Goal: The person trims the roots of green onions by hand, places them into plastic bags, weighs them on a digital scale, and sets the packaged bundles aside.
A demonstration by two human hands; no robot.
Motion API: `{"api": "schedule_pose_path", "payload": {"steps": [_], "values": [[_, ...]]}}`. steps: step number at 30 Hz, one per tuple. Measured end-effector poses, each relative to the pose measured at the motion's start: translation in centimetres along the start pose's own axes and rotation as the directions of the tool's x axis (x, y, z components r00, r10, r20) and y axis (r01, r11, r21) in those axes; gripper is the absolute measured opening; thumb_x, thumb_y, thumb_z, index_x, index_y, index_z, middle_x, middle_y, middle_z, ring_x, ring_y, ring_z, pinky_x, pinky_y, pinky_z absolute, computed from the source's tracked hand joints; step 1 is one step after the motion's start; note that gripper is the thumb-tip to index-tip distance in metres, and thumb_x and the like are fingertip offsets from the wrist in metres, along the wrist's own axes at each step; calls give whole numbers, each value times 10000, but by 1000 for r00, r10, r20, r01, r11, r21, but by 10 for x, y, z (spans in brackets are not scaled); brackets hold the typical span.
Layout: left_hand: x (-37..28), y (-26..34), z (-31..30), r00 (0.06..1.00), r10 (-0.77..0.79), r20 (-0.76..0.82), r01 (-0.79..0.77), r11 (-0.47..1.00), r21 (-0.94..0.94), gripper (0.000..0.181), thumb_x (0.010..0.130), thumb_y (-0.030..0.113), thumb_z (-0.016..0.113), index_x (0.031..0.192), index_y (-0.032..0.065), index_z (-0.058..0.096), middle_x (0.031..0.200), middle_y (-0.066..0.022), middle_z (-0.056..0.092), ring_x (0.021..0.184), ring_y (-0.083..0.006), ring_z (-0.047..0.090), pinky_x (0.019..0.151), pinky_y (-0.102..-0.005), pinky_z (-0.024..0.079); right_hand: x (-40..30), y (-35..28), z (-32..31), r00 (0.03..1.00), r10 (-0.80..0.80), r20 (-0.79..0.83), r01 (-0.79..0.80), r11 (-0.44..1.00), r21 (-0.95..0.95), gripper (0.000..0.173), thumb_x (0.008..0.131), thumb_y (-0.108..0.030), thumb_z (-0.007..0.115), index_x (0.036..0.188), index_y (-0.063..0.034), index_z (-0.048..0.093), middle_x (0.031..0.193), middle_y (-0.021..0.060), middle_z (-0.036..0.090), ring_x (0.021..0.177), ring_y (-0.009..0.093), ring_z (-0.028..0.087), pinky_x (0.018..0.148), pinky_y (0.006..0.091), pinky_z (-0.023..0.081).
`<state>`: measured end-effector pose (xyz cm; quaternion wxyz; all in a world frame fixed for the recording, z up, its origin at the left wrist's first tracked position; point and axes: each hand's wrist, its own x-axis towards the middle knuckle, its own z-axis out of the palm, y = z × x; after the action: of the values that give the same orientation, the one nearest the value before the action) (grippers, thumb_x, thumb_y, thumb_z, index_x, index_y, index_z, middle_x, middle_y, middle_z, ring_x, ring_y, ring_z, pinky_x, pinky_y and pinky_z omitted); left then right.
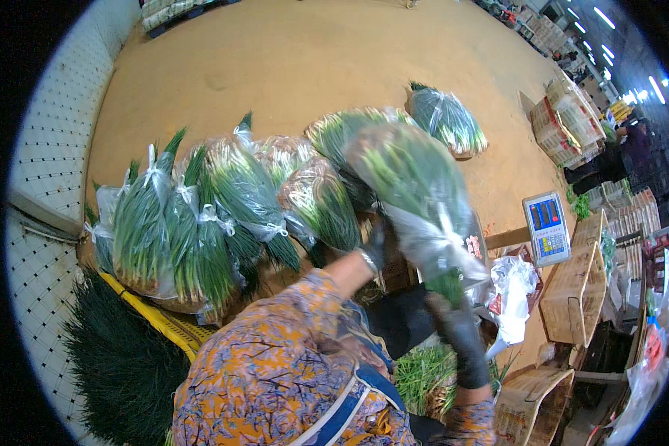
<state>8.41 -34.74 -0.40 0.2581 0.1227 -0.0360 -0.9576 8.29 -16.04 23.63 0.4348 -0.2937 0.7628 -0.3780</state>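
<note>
A clear plastic bag of green onions (418, 178), tied with a white strip, is raised in front of me and slightly blurred. My right hand (449, 320), in a dark glove, grips the green tips at its lower end. My left hand (376, 245), also gloved, is beside the bag's left side; its fingers are partly hidden and blurred, so its hold is unclear. Bagged green onions (320, 200) lie just left of the raised bag, with a row of tied bags (145, 228) further left. Loose green onions (423, 373) lie below my right hand.
A scale's display (546, 228) stands at the right, near white plastic bags (510, 295) and plastic crates (577, 284). Another onion bag (446, 120) lies on the floor ahead. A yellow crate (150, 312) and dark green onion tops (122, 362) are at lower left. A person (630, 150) is at far right.
</note>
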Motion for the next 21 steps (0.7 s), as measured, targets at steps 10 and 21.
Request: {"api": "schedule_pose_path", "payload": {"steps": [10, 21], "values": [[-122, 208, -150, 332, 879, 341, 228, -426, 876, 399, 728, 132, 501, 1120, 75, 462, 1096, -189, 486, 986, -370, 464, 866, -360, 362, -6, 70, 29, 962, -51, 267, 43, 998, 34, 356, 848, -172, 467, 1157, -4, 409, 911, 139, 579, 741, 168, 574, 672, 273, 456], [-63, 227, -123, 793, 587, 164, 402, -706, 583, 283, 674, 176, 512, 939, 92, 566, 975, -166, 539, 913, -330, 502, 801, -419, 397, -135, 177, -65, 731, 167, -661, 49, 954, 296, 216, 833, -170, 489, 937, 13, 539, 809, 92, 596, 715, 150, 548, 693, 251, 428]]}}
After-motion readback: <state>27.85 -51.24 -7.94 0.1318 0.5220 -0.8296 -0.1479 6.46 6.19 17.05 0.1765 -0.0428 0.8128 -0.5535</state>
